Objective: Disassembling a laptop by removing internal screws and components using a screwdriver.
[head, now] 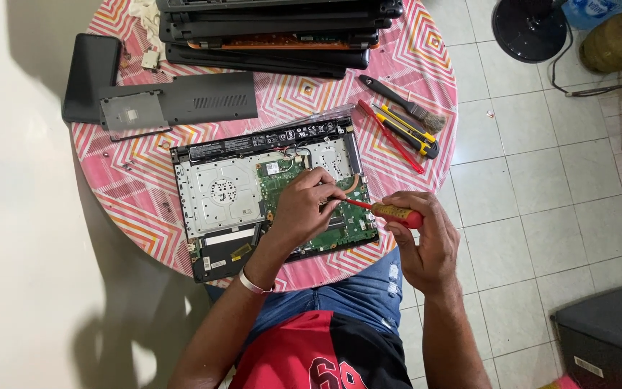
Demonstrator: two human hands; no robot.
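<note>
Left hand (304,205): fingers pinched at the screwdriver tip, resting on the green motherboard (340,223).
Right hand (422,241): fingers clenched around the screwdriver (390,212) by its amber and red handle.
Screwdriver axis: near level across mid-frame, tip pointing left toward the board, handle to the right.
Opened laptop (217,194): centre of the round bench (426,65), long side running left to right.
Risk: the tip could likely slip and gouge the board if the handle tilts.
Around: stacked laptops (275,32) at top, loose cover panel (181,101) upper left, brush (404,104) and utility knife (408,130) upper right.
</note>
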